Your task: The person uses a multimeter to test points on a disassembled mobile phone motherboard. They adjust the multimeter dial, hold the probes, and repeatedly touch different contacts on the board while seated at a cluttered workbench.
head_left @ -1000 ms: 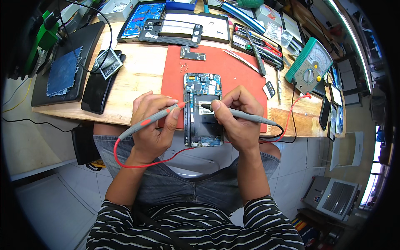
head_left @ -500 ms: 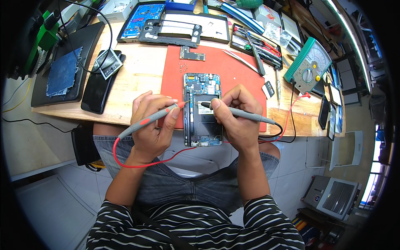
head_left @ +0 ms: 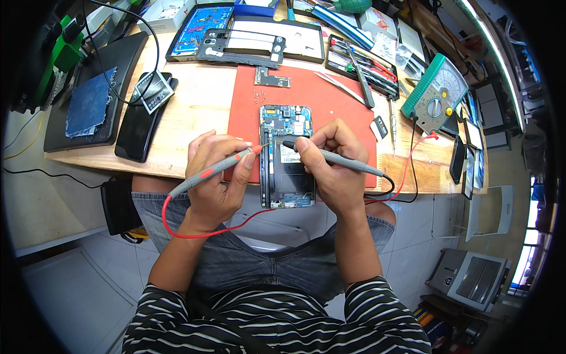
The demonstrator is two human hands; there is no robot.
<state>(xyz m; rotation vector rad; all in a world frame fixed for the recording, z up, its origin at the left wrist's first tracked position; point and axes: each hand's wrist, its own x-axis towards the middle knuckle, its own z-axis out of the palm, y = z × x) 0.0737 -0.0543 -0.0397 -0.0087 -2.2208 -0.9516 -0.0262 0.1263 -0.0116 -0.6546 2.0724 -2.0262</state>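
- The phone [head_left: 289, 180] lay opened on the red mat [head_left: 348, 121], its near end past the mat's edge, between the hands, its circuitry bare.
- A frame [head_left: 212, 53], probably its own, was already off, beyond the mat; small screws [head_left: 259, 95] lay loose.
- The left hand [head_left: 216, 177] had thumb and fingers closed around the red probe [head_left: 200, 176]; the right hand [head_left: 339, 168] pinched the black probe [head_left: 356, 165].
- Probing looked under way, not finished: both tips were over the phone's upper half.
- Frame and screws were not on the phone.
- Whether either tip touched metal was too small to tell.
- The right hand covered part of the phone's edge; the meter's [head_left: 437, 100] reading was illegible.
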